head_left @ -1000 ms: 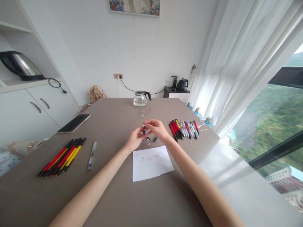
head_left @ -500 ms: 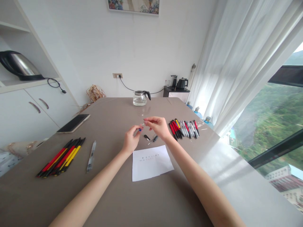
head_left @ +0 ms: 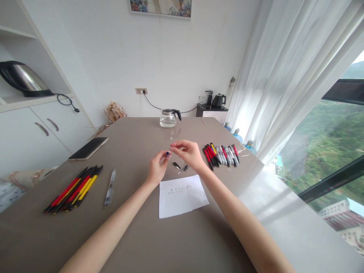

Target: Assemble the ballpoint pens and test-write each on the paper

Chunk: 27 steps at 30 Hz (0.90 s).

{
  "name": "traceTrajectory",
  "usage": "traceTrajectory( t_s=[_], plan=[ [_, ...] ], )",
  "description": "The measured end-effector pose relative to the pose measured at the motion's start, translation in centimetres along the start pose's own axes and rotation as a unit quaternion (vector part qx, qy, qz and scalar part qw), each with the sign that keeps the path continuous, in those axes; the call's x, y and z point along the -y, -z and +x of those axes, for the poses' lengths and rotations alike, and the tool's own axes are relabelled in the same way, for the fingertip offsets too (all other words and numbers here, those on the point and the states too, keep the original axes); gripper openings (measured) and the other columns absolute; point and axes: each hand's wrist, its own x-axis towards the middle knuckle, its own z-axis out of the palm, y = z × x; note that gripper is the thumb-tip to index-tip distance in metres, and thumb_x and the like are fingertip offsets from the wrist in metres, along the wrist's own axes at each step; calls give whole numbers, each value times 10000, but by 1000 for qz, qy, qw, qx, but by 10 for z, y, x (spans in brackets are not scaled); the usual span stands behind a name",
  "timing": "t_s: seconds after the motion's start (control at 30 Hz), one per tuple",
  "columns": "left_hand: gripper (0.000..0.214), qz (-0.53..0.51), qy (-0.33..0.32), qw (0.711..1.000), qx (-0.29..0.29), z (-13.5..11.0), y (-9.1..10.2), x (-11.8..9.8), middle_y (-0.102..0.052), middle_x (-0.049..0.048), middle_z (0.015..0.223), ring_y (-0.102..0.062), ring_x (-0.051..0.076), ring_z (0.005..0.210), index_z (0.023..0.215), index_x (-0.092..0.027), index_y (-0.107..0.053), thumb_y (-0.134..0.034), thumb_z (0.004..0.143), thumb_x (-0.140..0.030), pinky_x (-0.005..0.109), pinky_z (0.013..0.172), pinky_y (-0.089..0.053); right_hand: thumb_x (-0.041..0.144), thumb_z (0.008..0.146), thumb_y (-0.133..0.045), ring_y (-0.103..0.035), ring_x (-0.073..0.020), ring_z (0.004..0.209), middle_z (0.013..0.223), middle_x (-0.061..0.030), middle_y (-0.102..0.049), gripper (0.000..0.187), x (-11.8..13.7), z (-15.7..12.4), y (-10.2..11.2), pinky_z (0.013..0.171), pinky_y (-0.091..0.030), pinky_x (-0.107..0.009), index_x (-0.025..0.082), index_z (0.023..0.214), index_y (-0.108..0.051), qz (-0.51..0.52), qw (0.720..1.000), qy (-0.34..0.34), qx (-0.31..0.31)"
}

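Alignment governed this step. Your left hand (head_left: 158, 167) pinched a small blue pen part (head_left: 167, 153) between thumb and index finger, above the table (head_left: 136, 235) and beyond the far edge of the white paper sheet (head_left: 183, 201). Your right hand (head_left: 188, 153) was just beside it on the right, thumb and index fingertips brought close together; whether they gripped a tiny pale piece could not be told at this size.

Good practice called for a light, steady left pinch and slow right-hand force in line with the blue pen part; a sideways push risked flicking a small piece away. Working low over the table limited any drop.

Between your hands and the sheet lay a black pen piece (head_left: 176, 165) and a grey-and-black pen piece (head_left: 185, 167), best left undisturbed by your wrists. A row of pens (head_left: 222, 154) lay to the right, a red, yellow and black pen bundle (head_left: 75, 188) to the left, and the glass teapot (head_left: 167, 120) stood at the far end, well apart from your hands.
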Motion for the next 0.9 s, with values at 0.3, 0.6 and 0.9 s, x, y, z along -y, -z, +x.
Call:
traceTrajectory(
  t_s=[0.3, 0.6, 0.9],
  plan=[
    [232, -14, 13, 999, 28, -2, -2, 1, -621, 58, 898, -594, 174, 847, 930, -167, -546, -526, 735, -290, 344, 835, -463, 243, 736, -518, -575, -103, 700, 755, -16, -632, 152, -2, -1, 0, 569, -417, -189, 175, 808, -633, -77, 995, 69, -15],
    [240, 0, 13, 1000, 21, -2, -2, -1, -627, 55, 870, -607, 174, 791, 904, -169, -555, -539, 719, -322, 348, 781, -487, 263, 754, -503, -558, -106, 728, 806, -12, -623, 178, -2, -2, 0, 619, -407, -202, 218, 854, -643, -120, 989, 77, 23],
    [260, 5, 16, 1000, 8, -1, -2, 3, -609, 68, 949, -593, 170, 845, 955, -179, -531, -523, 733, -314, 339, 801, -471, 332, 759, -476, -548, -127, 697, 832, -12, -618, 192, -20, 0, 4, 618, -391, -230, 239, 805, -637, -319, 946, -43, 52]
  ],
)
